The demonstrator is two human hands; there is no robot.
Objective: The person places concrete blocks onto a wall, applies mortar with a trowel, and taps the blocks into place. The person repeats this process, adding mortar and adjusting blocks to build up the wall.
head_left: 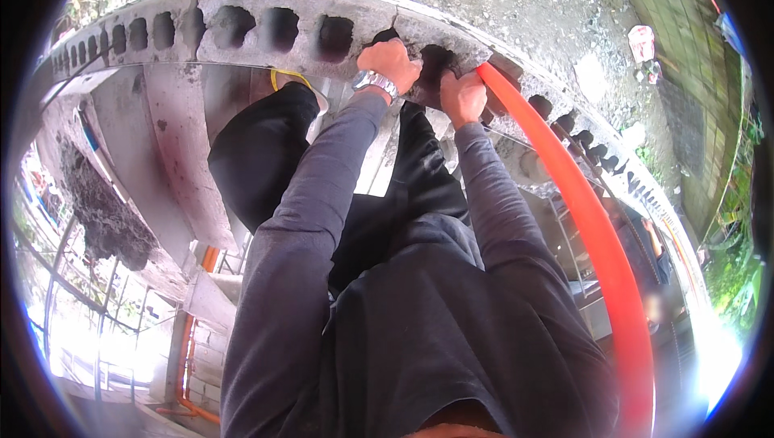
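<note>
A curved row of grey hollow concrete blocks point(371, 9) runs across the top, their square cells facing up. My left hand point(390, 65), with a metal watch point(376, 83) at the wrist, is closed on the near edge of a block beside a dark, cracked cell. Just to the right, my right hand point(463, 99) is closed at the wall of the adjoining cell; its fingertips are hidden. A long flat red strip point(584, 212) reaches from beside the right hand's knuckles to the bottom edge. Whether that hand touches it I cannot tell.
Beyond the blocks lies gravelly ground point(516, 2) with rubble and a crumpled wrapper point(642, 43). My knee point(262, 143) is bent below the wall, by a yellow-strapped sandal point(292, 77). Concrete steps point(173, 131), steel bars point(76, 277) and orange pipe point(187, 357) are lower left.
</note>
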